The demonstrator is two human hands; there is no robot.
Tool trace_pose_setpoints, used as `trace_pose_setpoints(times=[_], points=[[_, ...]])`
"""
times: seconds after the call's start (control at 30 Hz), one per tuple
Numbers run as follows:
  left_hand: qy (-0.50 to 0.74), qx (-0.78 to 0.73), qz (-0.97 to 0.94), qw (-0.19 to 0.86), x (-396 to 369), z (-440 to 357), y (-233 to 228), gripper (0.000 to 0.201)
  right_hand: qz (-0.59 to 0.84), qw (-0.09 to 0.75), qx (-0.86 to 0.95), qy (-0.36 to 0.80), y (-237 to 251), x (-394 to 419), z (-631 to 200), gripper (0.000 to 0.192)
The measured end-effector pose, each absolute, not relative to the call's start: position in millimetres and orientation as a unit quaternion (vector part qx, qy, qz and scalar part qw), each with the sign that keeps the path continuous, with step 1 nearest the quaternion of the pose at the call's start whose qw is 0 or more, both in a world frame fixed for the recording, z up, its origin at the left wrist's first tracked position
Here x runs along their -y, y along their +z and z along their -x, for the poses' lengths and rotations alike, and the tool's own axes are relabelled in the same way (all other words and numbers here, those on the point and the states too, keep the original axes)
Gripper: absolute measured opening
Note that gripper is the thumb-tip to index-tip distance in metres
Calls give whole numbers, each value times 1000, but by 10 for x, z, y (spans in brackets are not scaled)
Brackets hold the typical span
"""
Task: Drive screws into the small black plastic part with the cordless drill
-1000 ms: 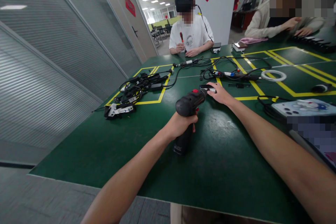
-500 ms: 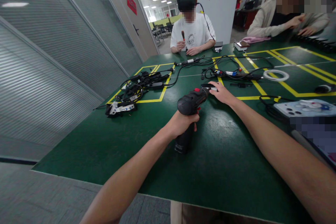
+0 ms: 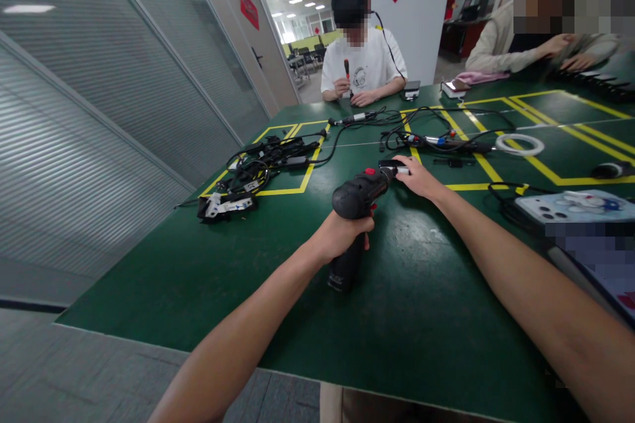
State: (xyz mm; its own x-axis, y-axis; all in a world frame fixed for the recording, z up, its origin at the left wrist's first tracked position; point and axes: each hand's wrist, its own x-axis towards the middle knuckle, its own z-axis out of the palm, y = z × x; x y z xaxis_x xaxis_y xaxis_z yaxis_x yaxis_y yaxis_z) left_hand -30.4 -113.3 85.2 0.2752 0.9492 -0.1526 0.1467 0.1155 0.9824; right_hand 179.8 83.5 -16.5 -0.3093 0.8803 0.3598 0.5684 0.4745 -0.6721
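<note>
My left hand (image 3: pixel 341 236) grips the handle of a black cordless drill (image 3: pixel 353 211) with a red switch on top; the drill's base rests on the green table (image 3: pixel 248 264). My right hand (image 3: pixel 415 177) lies just ahead of the drill's nose, its fingers on a small black and silver part (image 3: pixel 394 165) at the chuck. Whether the fingers pinch that part or only rest on it is unclear.
A tangle of black cables and adapters (image 3: pixel 262 162) lies at the left inside yellow tape lines. More cables and tools (image 3: pixel 436 139) and a white ring (image 3: pixel 519 143) lie further back. A phone (image 3: pixel 575 205) rests at the right. Two people sit across the table.
Both hands and the drill stay in place; only the camera has shifted slightly.
</note>
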Motion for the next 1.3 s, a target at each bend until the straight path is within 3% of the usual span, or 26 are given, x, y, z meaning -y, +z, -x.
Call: trace_pose_setpoints(times=[0.97, 1.3], points=[[346, -488, -572, 562, 1133, 317, 835, 20, 453, 353, 799, 180, -235, -859, -1804, 64], [352, -491, -565, 562, 1140, 295, 859, 22, 445, 366, 800, 169, -280, -905, -1804, 59]])
